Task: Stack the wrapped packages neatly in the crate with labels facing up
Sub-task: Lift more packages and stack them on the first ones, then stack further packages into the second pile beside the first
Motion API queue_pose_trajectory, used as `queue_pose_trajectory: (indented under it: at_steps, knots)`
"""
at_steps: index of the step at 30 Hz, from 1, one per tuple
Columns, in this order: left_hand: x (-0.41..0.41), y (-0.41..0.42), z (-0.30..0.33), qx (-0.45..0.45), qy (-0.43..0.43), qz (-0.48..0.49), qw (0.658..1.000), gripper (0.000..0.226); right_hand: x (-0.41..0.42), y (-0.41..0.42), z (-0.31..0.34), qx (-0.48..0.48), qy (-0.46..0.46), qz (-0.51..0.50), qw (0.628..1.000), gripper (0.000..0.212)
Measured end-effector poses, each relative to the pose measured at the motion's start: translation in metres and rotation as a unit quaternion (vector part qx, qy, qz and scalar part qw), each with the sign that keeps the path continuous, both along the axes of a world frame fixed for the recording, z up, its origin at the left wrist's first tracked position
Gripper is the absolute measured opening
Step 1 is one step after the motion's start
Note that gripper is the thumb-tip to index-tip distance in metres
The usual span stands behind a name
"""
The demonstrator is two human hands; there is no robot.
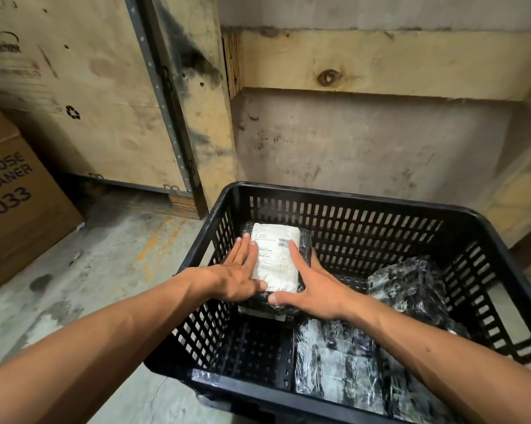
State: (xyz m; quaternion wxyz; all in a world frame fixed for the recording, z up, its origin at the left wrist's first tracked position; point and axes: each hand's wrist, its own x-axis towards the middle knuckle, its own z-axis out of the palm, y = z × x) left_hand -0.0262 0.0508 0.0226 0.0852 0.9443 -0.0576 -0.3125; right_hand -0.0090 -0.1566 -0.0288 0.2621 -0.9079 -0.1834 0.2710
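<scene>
labelled package [276,264] sits in the crate [349,197], far-left corner, white label up, long axis running away from us toward the far wall. it seems to rest on another wrapped piece below; we cannot tell how many lie under it.

left hand [236,276] lies flat along the package's left edge, fingers [245,249] pointing away, thumb across the near corner. right hand [313,286] mirrors it on the right edge, fingers splayed, thumb on the near end. neither grip is closed: both are spread flat, palms pressing in from the two sides, bracketing it rather than clutching. both hands equally near; forearms converge from the near corners of the view.

we judge the coming move a squaring nudge toward the far-left corner.

two more wrapped packages lie label-hidden: one at near centre [337,362], one to the right [410,286], tilted.
</scene>
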Motion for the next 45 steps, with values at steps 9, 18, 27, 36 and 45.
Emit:
queue_pose_trajectory:
  at_steps: [9, 18, 27, 36, 45]
  knots:
    - [0.002, -0.004, 0.006, 0.065, 0.021, -0.034, 0.997, 0.084, 0.006, -0.006, 0.005, -0.088, -0.135, 0.134, 0.978, 0.123]
    - [0.002, -0.008, 0.021, 0.1, 0.015, -0.04, 0.994, 0.087, 0.006, -0.004, 0.023, -0.132, -0.103, 0.14, 0.976, 0.12]
    - [-0.026, -0.077, 0.043, 0.124, -0.172, -0.225, 0.951, 0.035, -0.008, -0.089, 0.055, -0.19, -0.029, 0.123, 0.974, 0.095]
    - [-0.022, -0.128, -0.012, -0.062, -0.061, -0.186, 0.979, 0.014, -0.028, -0.134, 0.049, -0.173, -0.034, 0.135, 0.975, 0.033]
    - [-0.023, -0.13, -0.066, -0.081, 0.037, -0.202, 0.975, 0.015, -0.037, -0.128, 0.022, -0.18, 0.134, 0.137, 0.965, 0.067]
